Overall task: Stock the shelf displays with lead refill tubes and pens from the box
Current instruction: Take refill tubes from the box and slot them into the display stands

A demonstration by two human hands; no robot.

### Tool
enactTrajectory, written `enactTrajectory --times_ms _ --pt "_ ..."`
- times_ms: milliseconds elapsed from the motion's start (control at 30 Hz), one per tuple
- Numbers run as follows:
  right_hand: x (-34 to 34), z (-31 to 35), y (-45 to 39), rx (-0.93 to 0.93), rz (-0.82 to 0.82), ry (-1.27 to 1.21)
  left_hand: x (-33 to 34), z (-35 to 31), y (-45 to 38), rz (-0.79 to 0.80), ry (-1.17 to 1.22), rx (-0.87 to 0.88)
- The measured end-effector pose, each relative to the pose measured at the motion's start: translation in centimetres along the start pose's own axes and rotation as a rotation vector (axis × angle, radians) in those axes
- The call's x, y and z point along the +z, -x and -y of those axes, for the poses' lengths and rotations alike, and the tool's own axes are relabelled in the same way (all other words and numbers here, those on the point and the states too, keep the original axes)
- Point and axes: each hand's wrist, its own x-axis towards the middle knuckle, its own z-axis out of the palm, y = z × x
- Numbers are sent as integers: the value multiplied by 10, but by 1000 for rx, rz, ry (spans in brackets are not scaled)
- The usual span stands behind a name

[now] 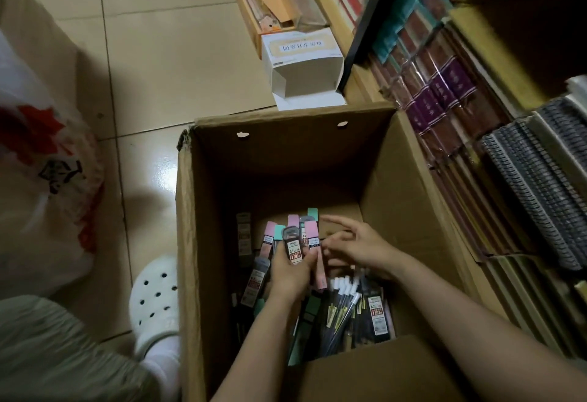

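Deep inside the open brown cardboard box (203, 198) on the tiled floor, left hand (290, 271) curled round a fanned bunch of slim lead refill tubes (295, 239) with pink, teal and grey caps — labels facing up, caps pointing to the far side. Right hand (355, 247) just beside it on the right, fingers loosely spread and holding nothing, fingertips reaching toward the bunch; actual contact with it not clear. More tubes loose on the box bottom to the left of the held bunch, and a heap of thin dark pens with white ends (341, 306) nearer, under the right forearm, alongside another labelled dark lead pack (378, 314). Shelf of shrink-wrapped purple and maroon notebooks (444, 90) standing to the right of the box, spiral-bound pads (540, 179) nearer on the same side. Small white carton, open and lying on its side (301, 65), on the floor beyond the box. White perforated clog (155, 300) at the left, close against the box wall. Judged light, rigid and smooth — plastic tubes likely to slide against each other and slip from a loose fan, so best gripped across the middle of the bunch, squared up first, never held by the caps, which might pull off.
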Motion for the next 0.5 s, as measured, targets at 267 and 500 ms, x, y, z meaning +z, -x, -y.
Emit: enactTrajectory --times_ms 267,500 --pt "8 2 -54 -38 -84 893 -12 -5 -16 -148 130 -51" --pt "16 -19 -43 -90 -205 743 -11 -2 -16 -193 107 -65"
